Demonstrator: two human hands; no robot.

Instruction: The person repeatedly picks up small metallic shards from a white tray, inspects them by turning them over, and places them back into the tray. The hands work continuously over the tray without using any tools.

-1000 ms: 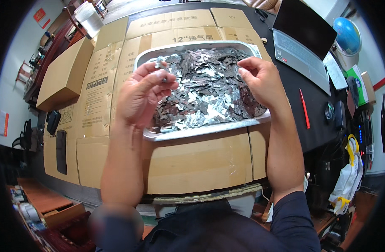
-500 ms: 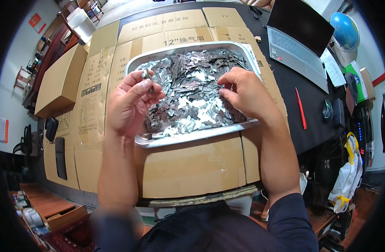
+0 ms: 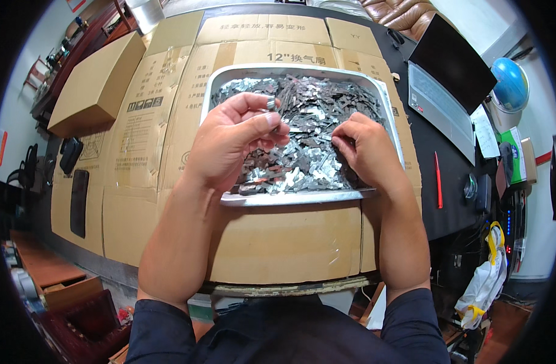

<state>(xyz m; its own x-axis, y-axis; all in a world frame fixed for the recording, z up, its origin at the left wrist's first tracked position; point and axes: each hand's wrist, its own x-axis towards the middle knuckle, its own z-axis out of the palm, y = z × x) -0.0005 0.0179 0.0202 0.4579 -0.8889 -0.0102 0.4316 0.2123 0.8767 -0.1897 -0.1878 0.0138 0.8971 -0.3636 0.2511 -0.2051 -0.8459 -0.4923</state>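
Left hand (image 3: 232,142) pinches a small metal piece (image 3: 270,104) over the tray (image 3: 290,198); right hand (image 3: 366,148) grasps flat metal scraps (image 3: 314,121), whose sharp edges could nick fingertips

Small shiny metal pieces (image 3: 302,145) heaped in grey tray (image 3: 290,198); few pinched above heap.

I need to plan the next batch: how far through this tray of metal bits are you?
Nothing shows as finished: no sorted pile is visible. The left hand pinches a small metal piece; the right hand rests in the heap. The metal tray is full of metal pieces.
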